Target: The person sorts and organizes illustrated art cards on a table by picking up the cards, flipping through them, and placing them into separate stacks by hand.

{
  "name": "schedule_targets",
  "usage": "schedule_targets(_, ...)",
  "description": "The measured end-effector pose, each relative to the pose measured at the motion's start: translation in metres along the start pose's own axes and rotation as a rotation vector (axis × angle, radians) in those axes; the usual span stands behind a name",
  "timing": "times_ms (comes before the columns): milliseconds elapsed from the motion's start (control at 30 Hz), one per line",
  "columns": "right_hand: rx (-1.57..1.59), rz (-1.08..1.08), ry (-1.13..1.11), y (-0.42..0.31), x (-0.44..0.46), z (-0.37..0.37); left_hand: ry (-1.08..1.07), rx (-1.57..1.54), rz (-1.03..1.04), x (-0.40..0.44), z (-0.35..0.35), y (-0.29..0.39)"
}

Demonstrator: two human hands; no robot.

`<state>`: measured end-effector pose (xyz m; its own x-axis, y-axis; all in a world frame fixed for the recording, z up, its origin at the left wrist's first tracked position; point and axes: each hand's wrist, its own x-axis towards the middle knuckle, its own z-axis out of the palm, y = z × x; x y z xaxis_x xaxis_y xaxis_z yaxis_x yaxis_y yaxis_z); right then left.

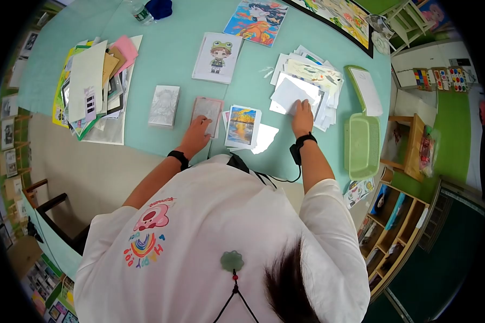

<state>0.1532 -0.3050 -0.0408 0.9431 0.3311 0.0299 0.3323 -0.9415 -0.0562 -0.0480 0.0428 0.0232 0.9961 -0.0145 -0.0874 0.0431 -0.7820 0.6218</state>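
Item: thin pink-edged rectangular panel, see-through or pale in the middle (212, 106). Lay on the pale green worktop (172, 59), ahead of the person; long axis ran away from the body, far end leaning slightly right. Left hand (195, 134) was much the nearer, reaching in from the near left, its bent fingertips over the panel's near half (whether they pinched or only rested, could not be told).

Item: plain white sheet, bright with glare (286, 91). Lay on the near side of a loose heap of papers and pictures (328, 81), beyond the right hand (303, 119). That hand stood with fingers narrowly together on the sheet; grip could not be told.

Between the hands: small upright-format card with a yellow-and-blue landscape (243, 126), just right of the panel, its long axis likewise running away from the body.

Left of the panel: white block-shaped stack topped by a grey line drawing (165, 102), apart from it.

Farther out: white sheet with a frog-hatted cartoon figure (218, 62), beyond the panel; light-green plastic basket (362, 175), right of the heap.
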Motion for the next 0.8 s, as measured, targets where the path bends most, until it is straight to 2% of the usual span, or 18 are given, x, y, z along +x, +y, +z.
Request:
schedule_targets(67, 0.011, -0.017, -0.005, 0.001, -0.009, 0.001, 0.007, -0.014, 0.007, 0.002, 0.004, 0.011)
schedule_targets(167, 0.113, -0.048, -0.017, -0.007, -0.019, -0.041, 0.026, -0.063, 0.046, 0.004, 0.025, 0.010)
schedule_targets(267, 0.031, -0.063, -0.105, 0.003, -0.011, -0.031, -0.060, -0.118, 0.055, 0.004, 0.026, 0.023)
schedule_targets(367, -0.207, -0.239, 0.140, 0.019, -0.007, -0.003, -0.070, -0.102, 0.062, -0.001, 0.033, 0.030)
schedule_targets(467, 0.019, -0.218, -0.122, 0.012, -0.004, -0.054, -0.079, -0.127, 0.040, -0.007, 0.030, 0.037)
schedule_targets(567, 0.066, -0.217, -0.257, 0.012, 0.001, -0.057, -0.106, -0.150, -0.010, -0.010, 0.031, 0.035)
schedule_targets(700, 0.103, -0.193, -0.247, 0.004, 0.003, -0.055, -0.098, -0.138, -0.043, -0.016, 0.033, 0.034)
schedule_targets(800, 0.056, -0.072, -0.343, -0.006, 0.007, -0.069, -0.098, -0.135, -0.042, -0.023, 0.035, 0.030)
